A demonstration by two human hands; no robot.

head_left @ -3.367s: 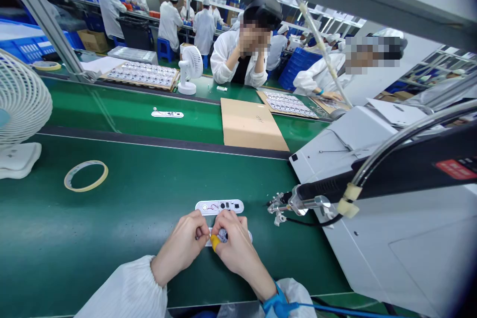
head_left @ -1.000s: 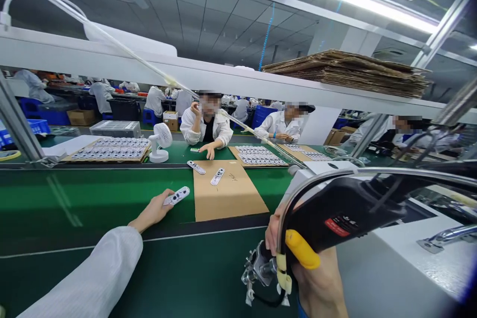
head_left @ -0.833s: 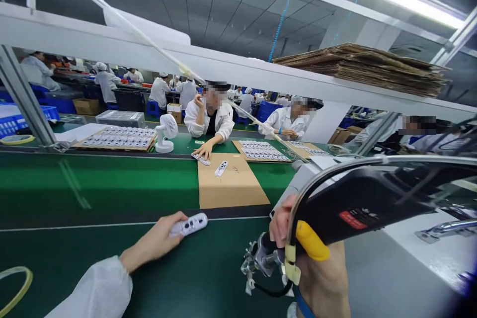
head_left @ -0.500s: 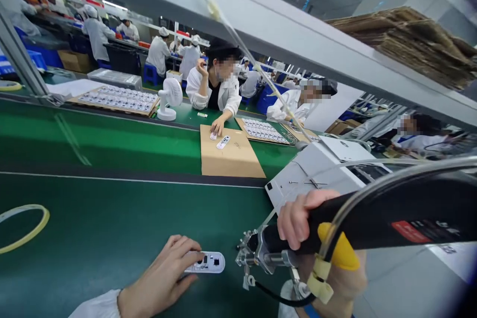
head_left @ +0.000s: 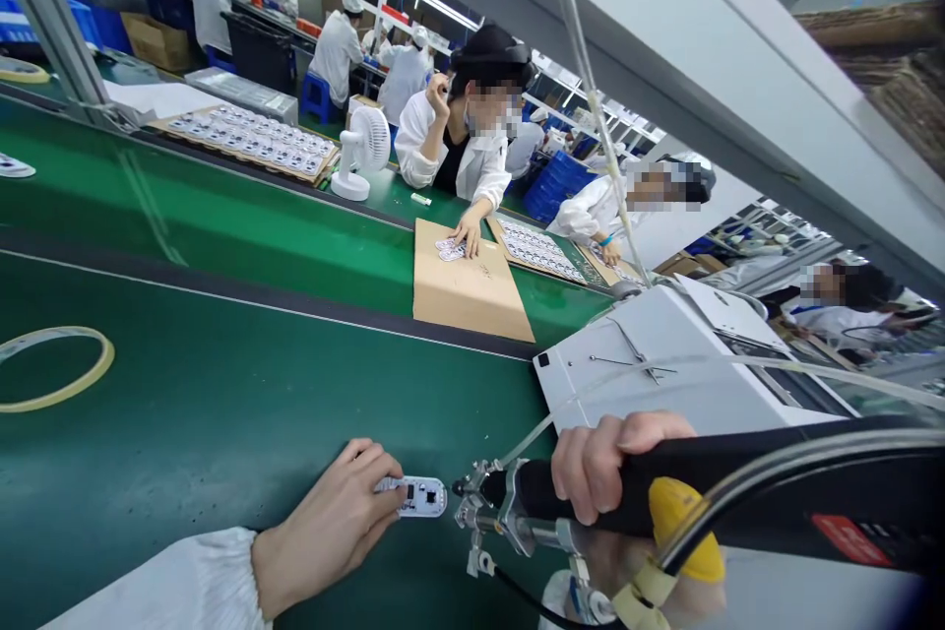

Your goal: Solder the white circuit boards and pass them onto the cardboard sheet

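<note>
My left hand (head_left: 336, 517) rests on the green bench top, fingers closed on the near end of a small white rounded casing with a circuit board in it (head_left: 428, 496). The fingers cover that end of the casing. My right hand (head_left: 605, 472) is wrapped around a black power screwdriver (head_left: 768, 502) with a metal head (head_left: 487, 507) and a yellow part under its body. The screwdriver lies almost level, its tip pointing left, just right of the casing and apart from it. Clear tubes run to the tool.
A roll of tape (head_left: 107, 364) lies at left. A white machine (head_left: 612, 354) stands at right. Beyond the bench is a green conveyor belt (head_left: 221, 207) with a cardboard sheet (head_left: 472, 300), where a co-worker's hand (head_left: 469, 228) touches white pieces. A small fan (head_left: 361, 153) stands behind.
The view has tilted and shifted. Beside the casing, the screwdriver's tip is slightly nearer its end. Across the belt, the co-worker's hand has moved over the pieces on the cardboard.
</note>
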